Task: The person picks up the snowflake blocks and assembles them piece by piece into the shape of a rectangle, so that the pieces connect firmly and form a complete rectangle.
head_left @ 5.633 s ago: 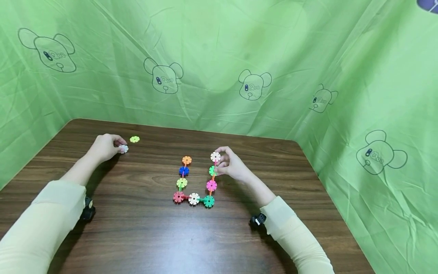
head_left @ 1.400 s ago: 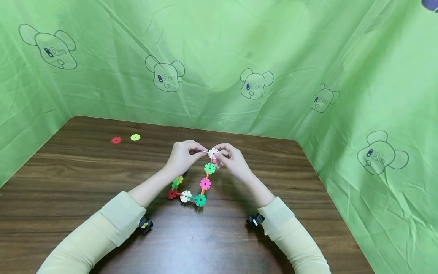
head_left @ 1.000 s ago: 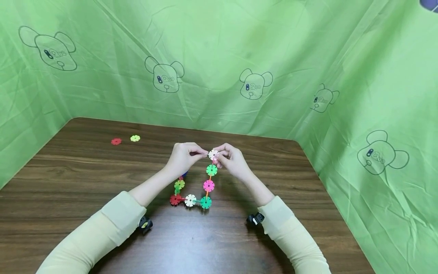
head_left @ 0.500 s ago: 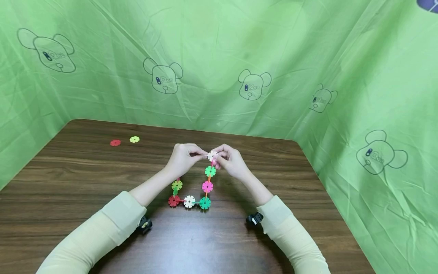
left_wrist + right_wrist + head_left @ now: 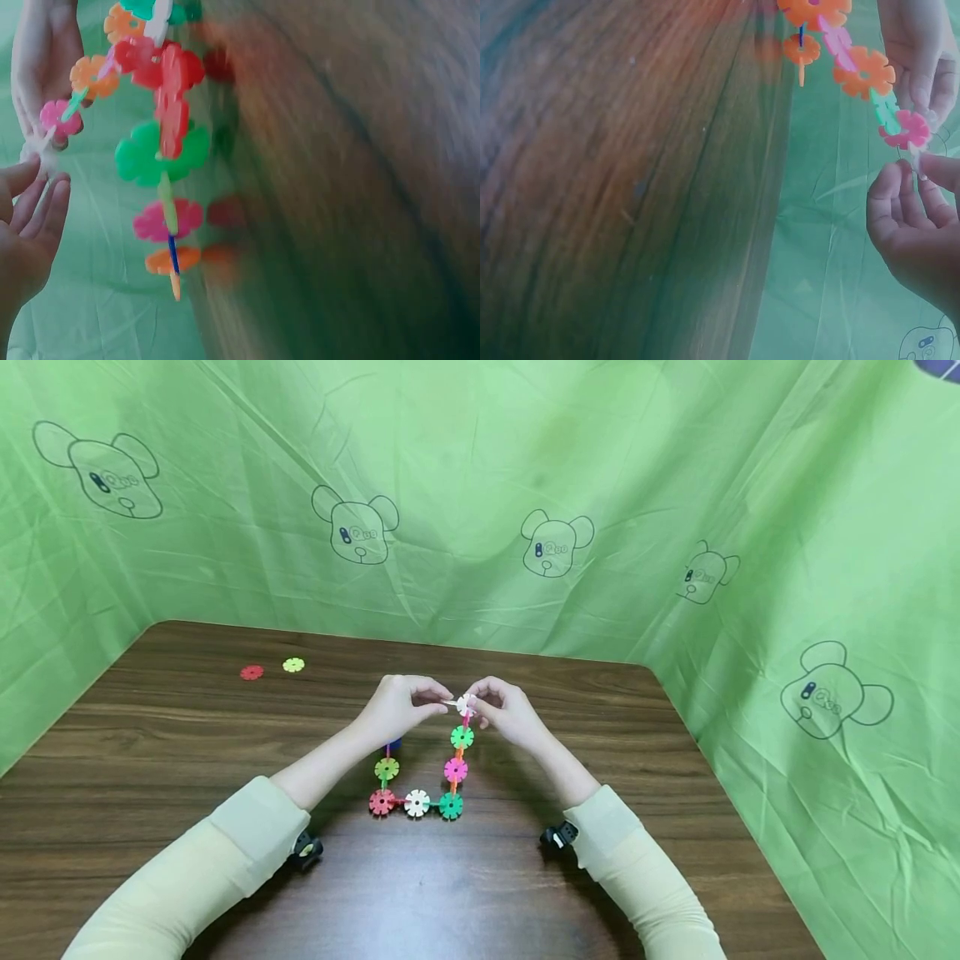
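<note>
My left hand (image 5: pixel 396 706) pinches a pale disc (image 5: pixel 450 702), seen nearly edge-on. It touches the white snowflake disc (image 5: pixel 466 705) that my right hand (image 5: pixel 510 714) pinches. That white disc tops one arm of a U-shaped chain of slotted plastic discs. Below it come a green disc (image 5: pixel 462 737), a pink disc (image 5: pixel 455 770) and a dark green disc (image 5: pixel 451 806). A white disc (image 5: pixel 417 803) and a red disc (image 5: pixel 382 802) form the base. The other arm shows a yellow-green disc (image 5: pixel 387 768); my left hand partly hides its upper end. Fingers blur the joint in both wrist views.
A loose red disc (image 5: pixel 252 672) and a loose yellow disc (image 5: pixel 293 665) lie flat at the back left of the wooden table (image 5: pixel 480 893). Green cloth (image 5: pixel 465 602) printed with bear outlines hangs behind the table and along its sides.
My left hand has come from the far left, bringing the pale disc to the chain's white end disc. The red loose disc now shows there. Over the last half second, both hands stay nearly in place.
</note>
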A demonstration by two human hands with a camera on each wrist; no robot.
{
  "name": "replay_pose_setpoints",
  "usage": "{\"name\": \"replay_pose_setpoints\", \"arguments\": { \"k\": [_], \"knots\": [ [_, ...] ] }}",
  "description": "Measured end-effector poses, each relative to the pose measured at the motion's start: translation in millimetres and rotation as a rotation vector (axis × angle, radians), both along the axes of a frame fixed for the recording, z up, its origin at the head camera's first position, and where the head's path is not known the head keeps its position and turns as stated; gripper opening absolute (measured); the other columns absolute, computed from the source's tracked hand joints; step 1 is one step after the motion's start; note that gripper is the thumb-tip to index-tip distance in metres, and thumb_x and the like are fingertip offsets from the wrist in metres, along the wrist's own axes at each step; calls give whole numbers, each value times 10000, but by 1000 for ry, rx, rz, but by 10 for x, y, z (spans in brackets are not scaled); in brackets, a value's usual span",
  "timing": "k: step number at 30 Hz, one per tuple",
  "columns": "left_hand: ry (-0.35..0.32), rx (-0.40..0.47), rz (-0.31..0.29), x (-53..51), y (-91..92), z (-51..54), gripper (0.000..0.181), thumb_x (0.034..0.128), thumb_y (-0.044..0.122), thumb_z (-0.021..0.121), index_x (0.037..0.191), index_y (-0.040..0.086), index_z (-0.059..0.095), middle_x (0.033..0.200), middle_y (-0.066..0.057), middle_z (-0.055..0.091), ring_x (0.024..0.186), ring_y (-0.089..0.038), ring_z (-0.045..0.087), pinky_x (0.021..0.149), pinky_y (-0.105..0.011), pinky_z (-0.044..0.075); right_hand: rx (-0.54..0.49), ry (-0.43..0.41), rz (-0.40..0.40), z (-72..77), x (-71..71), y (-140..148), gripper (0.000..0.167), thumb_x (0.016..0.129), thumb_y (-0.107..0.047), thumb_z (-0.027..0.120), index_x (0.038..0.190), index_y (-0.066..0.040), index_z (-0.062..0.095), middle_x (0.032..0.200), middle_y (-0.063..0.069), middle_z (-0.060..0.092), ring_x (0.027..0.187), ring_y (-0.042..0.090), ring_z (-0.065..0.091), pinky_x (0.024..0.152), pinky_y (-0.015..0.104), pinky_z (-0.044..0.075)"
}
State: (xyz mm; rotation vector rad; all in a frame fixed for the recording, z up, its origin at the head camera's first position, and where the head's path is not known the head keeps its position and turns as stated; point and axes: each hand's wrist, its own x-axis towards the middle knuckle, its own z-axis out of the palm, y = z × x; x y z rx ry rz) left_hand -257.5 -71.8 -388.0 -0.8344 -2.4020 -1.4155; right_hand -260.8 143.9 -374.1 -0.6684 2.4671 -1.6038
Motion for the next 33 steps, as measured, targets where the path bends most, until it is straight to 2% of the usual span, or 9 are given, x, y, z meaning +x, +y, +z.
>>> {"name": "replay_pose_setpoints", "arguments": {
  "k": [5,7,10,14,18,21,26,29,33],
  "knots": [
    [-48,-39,-32,-44,-167,39,201,813,129,747,1011,117,713,986,-4,718,891,-154,678,775,-351,558,-73,-54,35,-111,-84,18,137,947,-45,545,1035,58,559,909,157,652,815,320,641,788,574,507],
    [-63,-68,-32,-66,-246,63,236,819,171,746,1049,144,700,1045,-1,704,967,-163,659,831,-384,542,-119,-87,64,-123,-84,14,131,959,-32,515,1040,70,526,932,220,643,840,343,641,823,595,486],
    [-73,-140,-27,-98,-375,114,303,829,263,735,1111,165,678,1126,4,678,1053,-168,625,888,-396,516,-165,-125,97,-122,-73,3,125,973,-20,474,1044,82,480,968,281,637,856,278,669,831,529,517],
    [-71,-231,10,-148,-566,164,405,820,354,731,1179,187,648,1221,1,636,1161,-214,560,963,-421,458,-195,-150,128,-116,-58,-5,124,987,-27,442,1046,82,445,989,326,624,919,322,674,830,476,533],
    [-68,-269,72,-229,-776,169,445,797,362,751,1198,205,638,1261,-23,610,1188,-275,528,985,-458,424,-210,-167,141,-115,-56,-2,135,992,-38,437,1054,83,438,980,337,618,988,517,586,848,530,508],
    [-53,-295,114,-314,-948,134,451,799,347,754,1206,197,630,1269,-45,604,1196,-299,519,997,-472,408,-185,-163,130,-110,-58,3,170,992,-56,452,1089,84,450,988,315,632,994,518,583,844,503,520],
    [-32,-341,176,-453,-1256,23,491,809,322,751,1238,131,608,1282,-88,594,1236,-318,490,1025,-493,367,-135,-157,121,-108,-78,12,286,980,-49,477,1232,87,483,1034,293,644,1018,473,596,867,484,516],
    [-44,-357,207,-509,-1435,-47,518,810,324,750,1251,102,594,1275,-116,594,1227,-341,489,1008,-509,368,-115,-162,116,-109,-87,22,316,978,-72,495,1256,76,518,1041,266,655,1040,449,593,875,466,516],
    [-91,-372,251,-549,-1653,-139,552,817,345,739,1276,89,569,1280,-151,580,1226,-370,475,996,-528,363,-102,-171,102,-103,-84,29,295,973,-107,518,1205,69,567,1037,258,654,1010,365,625,847,393,540]
  ]
}}
